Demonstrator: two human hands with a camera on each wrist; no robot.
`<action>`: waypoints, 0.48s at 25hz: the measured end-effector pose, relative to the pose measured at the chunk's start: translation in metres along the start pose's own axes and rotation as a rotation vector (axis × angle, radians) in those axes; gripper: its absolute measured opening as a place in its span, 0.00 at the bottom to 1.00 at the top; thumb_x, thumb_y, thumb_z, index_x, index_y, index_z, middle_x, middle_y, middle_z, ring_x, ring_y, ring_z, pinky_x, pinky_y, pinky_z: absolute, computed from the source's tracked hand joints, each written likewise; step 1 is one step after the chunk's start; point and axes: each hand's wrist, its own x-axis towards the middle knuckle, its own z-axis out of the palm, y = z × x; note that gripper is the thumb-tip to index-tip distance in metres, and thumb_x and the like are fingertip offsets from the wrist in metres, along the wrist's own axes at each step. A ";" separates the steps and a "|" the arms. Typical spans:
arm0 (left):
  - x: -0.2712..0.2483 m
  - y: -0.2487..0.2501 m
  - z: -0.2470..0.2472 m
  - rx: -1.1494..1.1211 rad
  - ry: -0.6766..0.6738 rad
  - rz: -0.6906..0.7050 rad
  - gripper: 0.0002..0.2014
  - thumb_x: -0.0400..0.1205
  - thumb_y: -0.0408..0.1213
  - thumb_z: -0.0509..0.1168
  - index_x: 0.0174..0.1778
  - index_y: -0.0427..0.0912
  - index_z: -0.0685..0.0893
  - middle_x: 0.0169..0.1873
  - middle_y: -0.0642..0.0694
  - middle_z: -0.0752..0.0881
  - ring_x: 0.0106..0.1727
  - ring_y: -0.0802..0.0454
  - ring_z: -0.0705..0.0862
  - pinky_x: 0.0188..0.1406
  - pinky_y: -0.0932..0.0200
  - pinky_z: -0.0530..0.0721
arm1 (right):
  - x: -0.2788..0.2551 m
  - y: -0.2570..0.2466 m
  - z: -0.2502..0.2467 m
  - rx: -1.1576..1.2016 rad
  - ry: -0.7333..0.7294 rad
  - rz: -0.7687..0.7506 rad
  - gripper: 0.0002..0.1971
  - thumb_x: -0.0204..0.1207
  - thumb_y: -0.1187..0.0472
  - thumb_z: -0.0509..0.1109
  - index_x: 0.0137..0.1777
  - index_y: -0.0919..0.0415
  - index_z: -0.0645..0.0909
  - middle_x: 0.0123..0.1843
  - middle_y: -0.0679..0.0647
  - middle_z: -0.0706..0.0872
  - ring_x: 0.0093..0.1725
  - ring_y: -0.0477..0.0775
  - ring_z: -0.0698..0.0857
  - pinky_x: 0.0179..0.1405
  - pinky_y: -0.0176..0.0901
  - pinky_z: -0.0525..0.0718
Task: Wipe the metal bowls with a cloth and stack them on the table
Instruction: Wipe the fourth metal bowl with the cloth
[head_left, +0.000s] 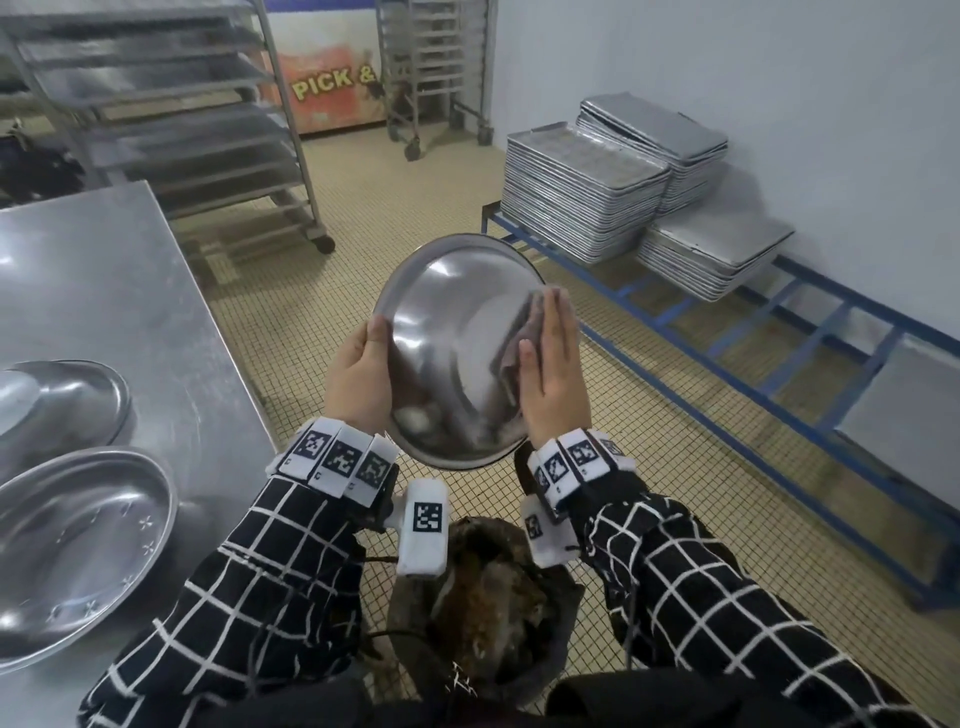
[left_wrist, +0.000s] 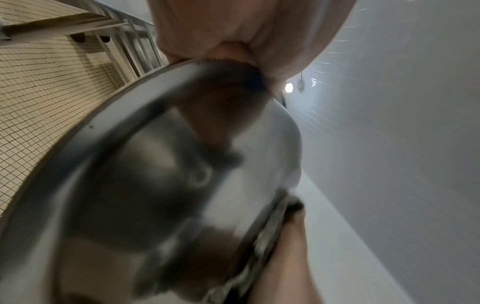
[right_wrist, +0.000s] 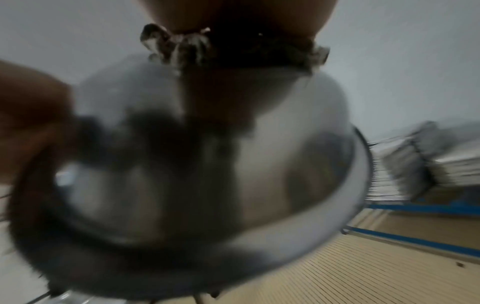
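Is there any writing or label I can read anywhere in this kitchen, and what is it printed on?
"PICK &" in yellow letters on the orange panel by the far wall; the rest is cut off behind a tray rack.
The black-and-white square codes on the wrist bands are patterns, not readable text.
Nothing readable on the metal bowl, nor in the blurred wrist views.

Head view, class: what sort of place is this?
Probably a commercial kitchen or bakery back room: wheeled tray racks, stacked baking sheets on a low blue frame, and a steel worktable.
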 end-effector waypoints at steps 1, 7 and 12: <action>0.001 0.000 -0.001 -0.012 0.017 0.001 0.13 0.86 0.48 0.57 0.41 0.56 0.85 0.43 0.52 0.88 0.50 0.51 0.86 0.57 0.54 0.82 | -0.010 0.008 -0.002 0.005 -0.036 0.031 0.31 0.82 0.38 0.42 0.83 0.41 0.38 0.83 0.38 0.35 0.84 0.56 0.50 0.71 0.72 0.71; 0.005 -0.017 -0.003 0.025 0.058 -0.033 0.16 0.85 0.51 0.56 0.37 0.61 0.87 0.45 0.52 0.88 0.56 0.46 0.85 0.66 0.41 0.78 | -0.072 -0.005 0.026 -0.260 -0.241 -0.085 0.33 0.82 0.38 0.31 0.83 0.51 0.32 0.84 0.54 0.31 0.83 0.58 0.34 0.80 0.68 0.48; -0.003 -0.024 0.006 0.055 -0.010 -0.002 0.14 0.85 0.51 0.57 0.42 0.53 0.86 0.45 0.42 0.88 0.49 0.44 0.85 0.62 0.36 0.80 | -0.023 -0.039 0.024 -0.268 -0.082 -0.235 0.28 0.85 0.46 0.42 0.84 0.51 0.48 0.86 0.56 0.46 0.85 0.58 0.44 0.81 0.65 0.51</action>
